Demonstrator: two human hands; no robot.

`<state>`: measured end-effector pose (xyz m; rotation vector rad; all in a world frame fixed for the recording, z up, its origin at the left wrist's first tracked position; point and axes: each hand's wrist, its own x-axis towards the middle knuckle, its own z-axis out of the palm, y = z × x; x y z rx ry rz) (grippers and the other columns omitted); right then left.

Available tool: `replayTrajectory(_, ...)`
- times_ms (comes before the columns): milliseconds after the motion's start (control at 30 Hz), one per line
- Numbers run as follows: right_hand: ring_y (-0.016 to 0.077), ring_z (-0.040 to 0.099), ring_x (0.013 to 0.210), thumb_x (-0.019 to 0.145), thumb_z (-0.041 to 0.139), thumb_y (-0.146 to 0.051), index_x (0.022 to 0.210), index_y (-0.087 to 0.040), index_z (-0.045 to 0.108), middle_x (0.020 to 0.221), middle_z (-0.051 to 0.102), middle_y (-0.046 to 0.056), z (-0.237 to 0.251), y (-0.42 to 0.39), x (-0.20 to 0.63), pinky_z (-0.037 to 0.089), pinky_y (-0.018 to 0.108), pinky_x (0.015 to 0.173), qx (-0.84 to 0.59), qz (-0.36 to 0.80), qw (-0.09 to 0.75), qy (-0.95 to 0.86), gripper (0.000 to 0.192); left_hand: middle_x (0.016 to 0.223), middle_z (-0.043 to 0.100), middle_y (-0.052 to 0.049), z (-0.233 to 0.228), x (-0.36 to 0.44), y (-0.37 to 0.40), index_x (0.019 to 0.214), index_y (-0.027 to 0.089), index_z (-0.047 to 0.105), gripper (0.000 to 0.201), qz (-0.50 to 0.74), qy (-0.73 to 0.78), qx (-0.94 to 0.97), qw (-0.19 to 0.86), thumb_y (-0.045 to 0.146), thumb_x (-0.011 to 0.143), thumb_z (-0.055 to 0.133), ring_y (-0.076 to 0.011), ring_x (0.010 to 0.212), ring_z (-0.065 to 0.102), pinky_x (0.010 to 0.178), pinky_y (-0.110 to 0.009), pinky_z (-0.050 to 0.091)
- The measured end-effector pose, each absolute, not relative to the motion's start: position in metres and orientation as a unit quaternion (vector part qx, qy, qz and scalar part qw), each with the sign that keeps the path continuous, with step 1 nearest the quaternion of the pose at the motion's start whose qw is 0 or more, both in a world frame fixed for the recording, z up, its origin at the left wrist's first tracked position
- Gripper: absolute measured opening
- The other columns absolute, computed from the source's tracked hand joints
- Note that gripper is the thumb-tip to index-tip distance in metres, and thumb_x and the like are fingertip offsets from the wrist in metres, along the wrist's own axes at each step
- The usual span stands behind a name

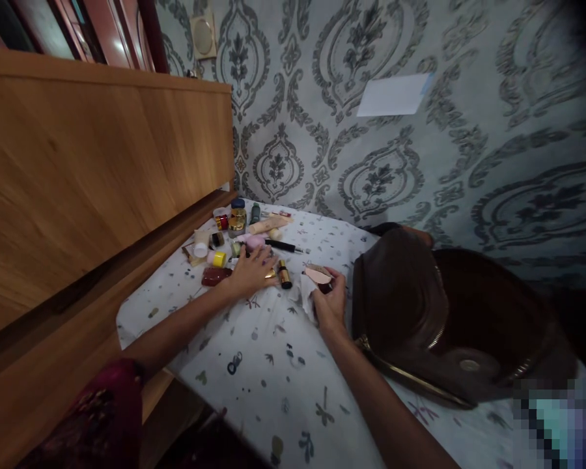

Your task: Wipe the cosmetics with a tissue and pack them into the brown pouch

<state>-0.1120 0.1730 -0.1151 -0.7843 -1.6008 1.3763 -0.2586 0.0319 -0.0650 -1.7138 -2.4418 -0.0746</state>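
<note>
Nearest the camera, at the lower left, a maroon sleeve [102,410] is seen. Farther in, a pale pink flat piece [317,275] is held by the right hand [331,301], its grip narrow, over the printed bench [261,391]. Something white and crumpled [303,296] is seen just beside it; whether that is gripped too cannot be told. Over the near side of crowded small items, the left hand [249,268] is laid palm down, its fingers spread wide; whatever lies beneath is hidden. Near its fingertips a black-and-gold tube [284,275] is placed, with a black stick [283,246] beyond. A dark red bottle [215,277] is set by the wrist. To the right, a brown bag [400,286] is rested, its flap side toward the hands.

The step in hand is judged to be the handling of one piece apart from the crowd. For the next move, a steady pinch is called for, and light left fingers, since close-packed neighbours could be toppled.
</note>
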Motion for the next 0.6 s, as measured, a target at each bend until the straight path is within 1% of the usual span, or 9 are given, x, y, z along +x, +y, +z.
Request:
replayTrajectory(133,0.0261,0.064,0.1,0.06,0.071,-0.032,0.114,-0.022,0.051,0.113,0.065,0.01,-0.12,0.175,-0.111,0.051,0.043,0.093,-0.315,0.544,0.432,-0.647,0.059,0.159,0.037,-0.008,-0.051,-0.271,0.006,0.145,0.028,0.044,0.053,-0.081,-0.84,-0.529,0.089,0.051,0.098,0.037,-0.0361,0.146,0.03,0.118,-0.06,0.024)
replayTrajectory(167,0.026,0.065,0.098,0.061,0.072,-0.032,0.115,-0.023,0.051,0.112,0.066,0.01,-0.121,0.175,-0.111,0.051,0.042,0.092,-0.314,0.547,0.431,-0.646,0.059,0.16,0.035,-0.008,-0.048,-0.28,-0.007,0.146,0.029,0.043,0.051,-0.091,-0.855,-0.5,0.102,0.048,0.099,0.035,-0.0353,0.147,0.028,0.118,-0.061,0.023)
replayTrajectory(233,0.0258,0.065,0.096,0.06,0.073,-0.033,0.115,-0.022,0.051,0.109,0.066,0.009,-0.121,0.175,-0.112,0.052,0.042,0.091,-0.314,0.553,0.425,-0.644,0.06,0.162,0.025,-0.017,-0.045,-0.302,-0.034,0.149,0.02,0.037,0.057,-0.1,-0.886,-0.437,0.118,0.043,0.097,0.039,-0.0435,0.148,0.02,0.113,-0.072,0.02)
replayTrajectory(267,0.0258,0.065,0.095,0.059,0.073,-0.034,0.114,-0.022,0.051,0.107,0.067,0.009,-0.12,0.174,-0.112,0.051,0.042,0.091,-0.316,0.557,0.421,-0.643,0.06,0.163,0.024,-0.017,-0.045,-0.315,-0.047,0.149,0.02,0.038,0.06,-0.109,-0.908,-0.39,0.106,0.045,0.094,0.045,-0.045,0.148,0.018,0.112,-0.072,0.021)
replayTrajectory(300,0.0258,0.065,0.094,0.059,0.074,-0.035,0.114,-0.022,0.051,0.106,0.067,0.008,-0.119,0.174,-0.113,0.051,0.043,0.09,-0.316,0.56,0.418,-0.642,0.061,0.162,0.026,-0.018,-0.046,-0.327,-0.059,0.149,0.019,0.038,0.065,-0.118,-0.917,-0.375,0.068,0.048,0.091,0.049,-0.0449,0.149,0.018,0.113,-0.069,0.024)
replayTrajectory(333,0.0259,0.065,0.093,0.059,0.074,-0.036,0.113,-0.022,0.052,0.105,0.067,0.008,-0.118,0.173,-0.113,0.051,0.043,0.09,-0.316,0.562,0.416,-0.641,0.061,0.159,0.033,-0.019,-0.047,-0.339,-0.069,0.146,0.018,0.042,0.065,-0.119,-0.916,-0.38,0.047,0.049,0.09,0.05,-0.042,0.148,0.024,0.114,-0.062,0.03)
replayTrajectory(433,0.0264,0.064,0.094,0.058,0.074,-0.038,0.112,-0.023,0.052,0.105,0.067,0.008,-0.114,0.172,-0.113,0.05,0.044,0.092,-0.316,0.563,0.414,-0.641,0.06,0.149,0.048,-0.014,-0.05,-0.366,-0.085,0.134,0.018,0.057,0.056,-0.126,-0.908,-0.398,0.021,0.05,0.089,0.051,-0.0345,0.142,0.038,0.115,-0.046,0.036)
replayTrajectory(500,0.0268,0.064,0.094,0.057,0.074,-0.037,0.111,-0.022,0.052,0.106,0.066,0.008,-0.111,0.17,-0.113,0.05,0.044,0.093,-0.322,0.564,0.411,-0.64,0.06,0.146,0.051,-0.012,-0.049,-0.378,-0.086,0.131,0.019,0.061,0.058,-0.134,-0.904,-0.406,0.012,0.052,0.084,0.055,-0.0331,0.14,0.042,0.115,-0.041,0.036)
replayTrajectory(600,0.0267,0.064,0.095,0.057,0.073,-0.036,0.11,-0.022,0.051,0.106,0.066,0.008,-0.107,0.169,-0.111,0.05,0.043,0.092,-0.32,0.562,0.408,-0.645,0.058,0.14,0.056,-0.01,-0.045,-0.396,-0.08,0.132,0.019,0.062,0.062,-0.151,-0.901,-0.407,0.005,0.051,0.079,0.059,-0.0319,0.134,0.048,0.111,-0.038,0.041)
